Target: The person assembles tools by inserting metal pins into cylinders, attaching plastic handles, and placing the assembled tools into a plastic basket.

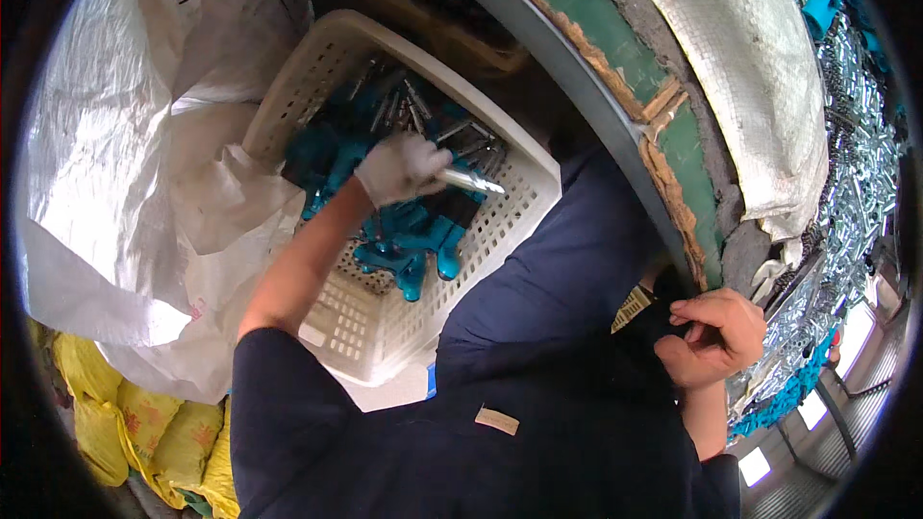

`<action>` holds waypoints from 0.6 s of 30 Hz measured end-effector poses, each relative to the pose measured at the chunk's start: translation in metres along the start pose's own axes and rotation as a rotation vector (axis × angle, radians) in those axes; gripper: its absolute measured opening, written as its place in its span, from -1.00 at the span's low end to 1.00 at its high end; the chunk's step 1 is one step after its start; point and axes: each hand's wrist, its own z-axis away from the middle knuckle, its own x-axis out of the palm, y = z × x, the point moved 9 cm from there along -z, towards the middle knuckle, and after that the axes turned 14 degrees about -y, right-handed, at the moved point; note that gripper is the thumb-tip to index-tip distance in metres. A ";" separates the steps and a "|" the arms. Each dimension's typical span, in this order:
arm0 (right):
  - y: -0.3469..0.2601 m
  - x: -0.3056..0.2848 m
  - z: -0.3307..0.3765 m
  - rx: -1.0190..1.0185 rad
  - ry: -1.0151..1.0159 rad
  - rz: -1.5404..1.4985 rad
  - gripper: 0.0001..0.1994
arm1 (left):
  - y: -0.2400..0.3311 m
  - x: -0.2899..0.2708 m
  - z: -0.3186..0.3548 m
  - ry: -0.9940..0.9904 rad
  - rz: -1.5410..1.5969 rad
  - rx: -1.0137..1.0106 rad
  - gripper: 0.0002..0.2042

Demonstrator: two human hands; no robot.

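My left hand (404,170), in a white glove, reaches into a white perforated plastic basket (332,29). Its fingers are closed on a shiny silver metal bar (473,182), which points toward the basket's right wall. Below and around this hand lie several teal plastic handle-like parts (409,264) and more silver metal pieces (413,106). My right hand (716,336) is bare, with its fingers curled in, beside the edge of the workbench. Whether anything is between those fingers is hidden.
A green-topped workbench (625,43) with a worn edge curves along the right, bearing a white woven sack (740,58) and piled silver parts (851,173). White sacks (125,163) stand on the left, above yellow bags (168,423). Behind the basket is a tan crate (481,53).
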 end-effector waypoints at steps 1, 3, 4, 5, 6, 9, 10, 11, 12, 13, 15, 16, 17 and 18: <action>0.001 0.001 0.000 0.017 -0.008 0.001 -0.63 | 0.025 -0.027 0.011 0.139 -0.006 0.038 -0.79; 0.001 0.004 0.000 0.011 -0.038 -0.006 -0.61 | 0.052 -0.054 0.025 0.125 0.034 -0.081 -0.78; 0.001 0.004 0.000 0.008 -0.037 -0.020 -0.60 | 0.065 -0.058 0.026 0.118 0.032 -0.087 -0.78; 0.002 0.004 0.000 0.006 -0.035 -0.025 -0.60 | 0.059 -0.062 0.026 0.161 0.129 -0.243 -0.77; 0.003 0.004 0.000 0.006 -0.035 -0.023 -0.60 | 0.048 -0.062 0.029 0.205 0.226 -0.398 -0.76; 0.000 0.004 0.000 -0.021 -0.060 0.011 -0.58 | -0.012 -0.026 0.043 -0.006 0.133 -0.710 -0.77; 0.000 0.005 -0.001 -0.016 -0.066 0.012 -0.58 | -0.036 -0.016 0.053 0.015 0.172 -0.768 -0.74; -0.001 0.005 -0.002 -0.010 -0.072 0.012 -0.57 | -0.059 -0.006 0.065 0.035 0.212 -0.824 -0.72; -0.003 0.005 -0.001 -0.014 -0.075 0.009 -0.57 | -0.084 0.007 0.077 0.041 0.099 -0.932 -0.72; -0.002 0.005 0.000 -0.008 -0.071 0.008 -0.56 | -0.104 0.020 0.081 0.047 -0.014 -1.030 -0.72; 0.000 0.005 0.002 0.002 -0.064 0.009 -0.56 | -0.114 0.037 0.064 0.021 -0.130 -0.970 -0.74; 0.000 0.004 0.002 0.002 -0.063 0.019 -0.55 | -0.115 0.044 0.053 -0.003 -0.243 -0.913 -0.76; 0.000 0.004 0.001 -0.001 -0.063 0.027 -0.55 | -0.121 0.060 0.039 0.029 -0.177 -0.862 -0.73; 0.000 0.005 0.001 0.000 -0.066 0.029 -0.55 | -0.123 0.074 0.020 0.062 -0.108 -0.809 -0.65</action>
